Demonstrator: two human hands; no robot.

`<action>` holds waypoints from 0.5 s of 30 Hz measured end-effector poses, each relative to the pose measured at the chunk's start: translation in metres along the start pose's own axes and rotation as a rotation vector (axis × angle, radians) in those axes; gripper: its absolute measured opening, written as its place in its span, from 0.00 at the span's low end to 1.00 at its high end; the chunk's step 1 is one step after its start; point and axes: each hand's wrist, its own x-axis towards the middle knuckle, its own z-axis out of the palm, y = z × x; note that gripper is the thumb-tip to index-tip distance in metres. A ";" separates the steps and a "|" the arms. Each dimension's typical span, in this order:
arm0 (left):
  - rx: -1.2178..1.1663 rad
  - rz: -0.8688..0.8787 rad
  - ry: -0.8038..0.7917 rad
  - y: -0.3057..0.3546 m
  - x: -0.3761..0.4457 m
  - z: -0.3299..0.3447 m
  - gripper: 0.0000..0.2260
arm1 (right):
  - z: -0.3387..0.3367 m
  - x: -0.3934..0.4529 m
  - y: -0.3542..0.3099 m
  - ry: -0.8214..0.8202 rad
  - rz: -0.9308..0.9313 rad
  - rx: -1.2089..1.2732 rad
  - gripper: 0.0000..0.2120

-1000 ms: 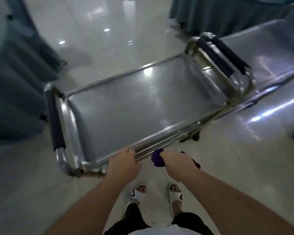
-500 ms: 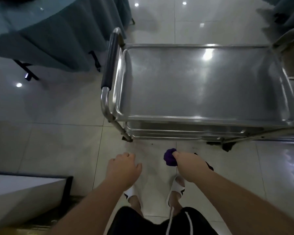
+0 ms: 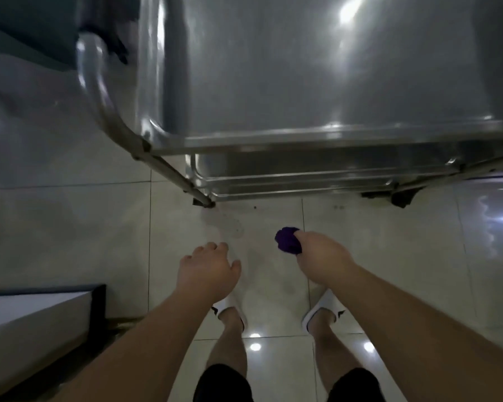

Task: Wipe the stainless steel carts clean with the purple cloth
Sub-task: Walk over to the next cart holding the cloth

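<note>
- Far left, low: corner of a pale slab with a dark edge [image 3: 41,309], standing on the tiled floor [image 3: 70,227].
- Left hand [image 3: 206,271]: palm down over the floor, fingers loosely curled, grip empty, touching nothing.
- Stainless steel cart [image 3: 317,140]: fills the upper frame; tubular handle [image 3: 92,76] at its left end, lower shelves visible under the top tray's near rim.
- Purple cloth [image 3: 286,240]: bunched in the right hand, held above the floor, near the cart but apart from it.
- Right hand [image 3: 323,256]: grip closed round the cloth.
- White slippers [image 3: 320,311] below both hands.
</note>
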 end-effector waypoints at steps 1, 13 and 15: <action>0.007 0.003 -0.001 0.005 0.014 0.011 0.26 | 0.007 0.014 0.010 0.018 0.002 0.020 0.14; 0.088 0.104 0.165 0.045 0.221 0.113 0.25 | 0.083 0.217 0.111 0.236 -0.072 0.009 0.09; 0.130 0.125 0.203 0.041 0.258 0.124 0.26 | 0.091 0.254 0.113 0.275 -0.107 0.003 0.10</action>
